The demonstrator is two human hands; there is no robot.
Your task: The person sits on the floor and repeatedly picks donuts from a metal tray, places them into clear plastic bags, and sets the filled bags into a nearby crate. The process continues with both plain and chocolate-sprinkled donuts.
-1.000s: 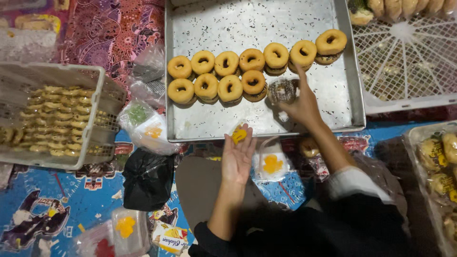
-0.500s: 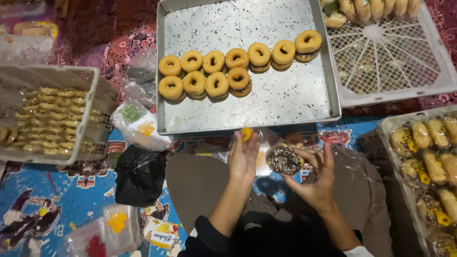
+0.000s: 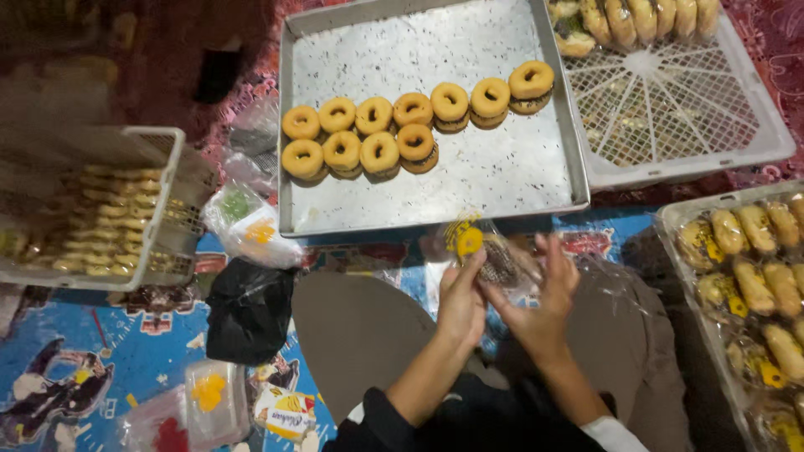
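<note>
Both hands meet over my lap, just below the front edge of a large metal tray (image 3: pixel 502 180). My left hand (image 3: pixel 462 301) pinches a clear plastic bag with a yellow round mark (image 3: pixel 466 240). My right hand (image 3: pixel 543 305) holds a chocolate-topped doughnut (image 3: pixel 501 261) that sits in the mouth of that bag. On the tray lie two rows of golden doughnuts (image 3: pixel 394 134), several in each row.
A white basket (image 3: pixel 92 209) of small wrapped pastries stands at the left. A white lattice crate (image 3: pixel 678 109) with bagged doughnuts is at the back right; another tray of bagged doughnuts (image 3: pixel 754 276) is at the right. A black bag (image 3: pixel 249 310) and clear bags (image 3: pixel 243 219) lie nearby.
My right hand took a chocolate doughnut off the tray and brought it down to the left hand's bag. The two hands have come together around the doughnut and bag.
</note>
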